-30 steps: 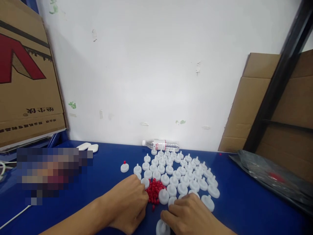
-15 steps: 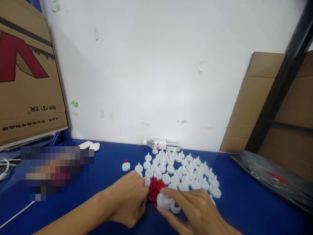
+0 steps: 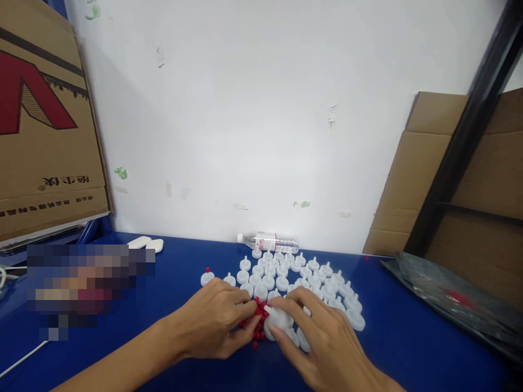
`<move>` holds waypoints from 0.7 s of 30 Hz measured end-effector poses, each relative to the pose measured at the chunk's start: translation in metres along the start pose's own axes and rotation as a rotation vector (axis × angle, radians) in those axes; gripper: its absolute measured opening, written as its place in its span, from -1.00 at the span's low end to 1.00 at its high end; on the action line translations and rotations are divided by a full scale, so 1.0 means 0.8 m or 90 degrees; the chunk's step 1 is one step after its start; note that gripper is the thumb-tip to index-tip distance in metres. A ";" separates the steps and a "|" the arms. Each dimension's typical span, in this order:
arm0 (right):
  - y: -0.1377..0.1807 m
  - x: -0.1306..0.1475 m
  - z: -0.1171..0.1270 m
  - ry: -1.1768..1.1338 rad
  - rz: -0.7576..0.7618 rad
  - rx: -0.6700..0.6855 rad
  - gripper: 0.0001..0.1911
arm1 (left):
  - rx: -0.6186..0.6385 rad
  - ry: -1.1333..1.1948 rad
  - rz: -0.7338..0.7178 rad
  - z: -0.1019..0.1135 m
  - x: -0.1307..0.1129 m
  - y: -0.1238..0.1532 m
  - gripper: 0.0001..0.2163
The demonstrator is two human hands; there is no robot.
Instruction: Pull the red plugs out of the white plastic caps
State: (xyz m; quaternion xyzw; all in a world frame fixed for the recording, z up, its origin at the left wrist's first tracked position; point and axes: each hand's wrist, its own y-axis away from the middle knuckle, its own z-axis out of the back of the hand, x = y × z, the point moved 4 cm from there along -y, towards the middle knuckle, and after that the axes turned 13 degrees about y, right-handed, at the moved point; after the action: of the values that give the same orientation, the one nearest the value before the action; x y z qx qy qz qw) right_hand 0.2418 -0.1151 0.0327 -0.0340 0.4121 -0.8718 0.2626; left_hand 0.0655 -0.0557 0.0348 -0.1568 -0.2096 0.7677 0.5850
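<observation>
Many white plastic caps (image 3: 302, 272) with small stems stand in a cluster on the blue table (image 3: 175, 272). A pile of small red plugs (image 3: 255, 325) lies at the cluster's near edge. My left hand (image 3: 214, 321) rests on the red pile with fingers pinched together at it. My right hand (image 3: 318, 340) holds one white cap (image 3: 278, 321) just right of the pile, its stem pointing toward my left fingertips. One white cap with a red plug (image 3: 207, 277) stands apart at the left.
A clear water bottle (image 3: 267, 242) lies against the white wall behind the caps. Two white oblong objects (image 3: 145, 244) sit at the back left. Cardboard boxes (image 3: 44, 125) stand left, more cardboard and a dark bag (image 3: 445, 294) right. A white cable (image 3: 20, 359) lies near left.
My right hand lifted a white cap from the near edge and carried it left and up to the red pile. My left fingers closed at the pile to meet it.
</observation>
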 end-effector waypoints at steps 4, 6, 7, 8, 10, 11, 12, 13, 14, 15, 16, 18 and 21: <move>0.000 -0.002 -0.003 0.018 0.002 0.014 -0.65 | -0.088 -0.001 -0.028 0.006 -0.001 0.000 -0.83; 0.001 -0.003 -0.004 0.015 0.009 0.007 -0.66 | -0.112 -0.010 -0.034 0.009 -0.001 0.000 -0.85; 0.001 -0.003 -0.004 0.013 0.013 0.006 -0.67 | -0.122 -0.016 -0.035 0.010 -0.001 0.000 -0.85; 0.002 -0.003 -0.005 0.011 0.016 0.008 -0.69 | -0.130 -0.021 -0.036 0.011 -0.001 0.000 -0.85; 0.003 -0.003 -0.006 0.011 0.017 0.019 -0.71 | -0.141 -0.028 -0.041 0.012 -0.002 -0.001 -0.85; 0.003 -0.003 -0.006 0.012 0.016 0.025 -0.71 | -0.139 -0.032 -0.047 0.011 -0.002 -0.001 -0.85; 0.003 -0.002 -0.006 0.012 0.014 0.031 -0.72 | -0.133 -0.038 -0.053 0.011 -0.003 -0.001 -0.84; 0.003 -0.002 -0.006 0.012 0.010 0.036 -0.72 | -0.125 -0.047 -0.059 0.010 -0.003 -0.001 -0.84; 0.003 -0.002 -0.006 0.012 0.007 0.041 -0.72 | -0.116 -0.060 -0.063 0.009 -0.004 -0.001 -0.84; 0.003 -0.003 -0.006 0.011 0.002 0.047 -0.72 | -0.109 -0.075 -0.068 0.009 -0.005 -0.001 -0.84; 0.003 -0.003 -0.007 0.011 -0.001 0.054 -0.72 | -0.103 -0.088 -0.073 0.008 -0.006 -0.001 -0.84; 0.004 -0.003 -0.007 0.012 -0.001 0.064 -0.72 | -0.100 -0.106 -0.087 0.007 -0.007 0.001 -0.86; 0.004 -0.002 -0.007 0.021 0.011 0.069 -0.72 | -0.103 -0.108 -0.105 0.007 -0.008 0.002 -0.90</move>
State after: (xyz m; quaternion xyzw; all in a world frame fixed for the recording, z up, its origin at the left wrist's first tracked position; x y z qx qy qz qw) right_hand 0.2435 -0.1124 0.0270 -0.0017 0.3687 -0.8910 0.2650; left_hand 0.0630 -0.0631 0.0390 -0.1200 -0.3316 0.7079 0.6119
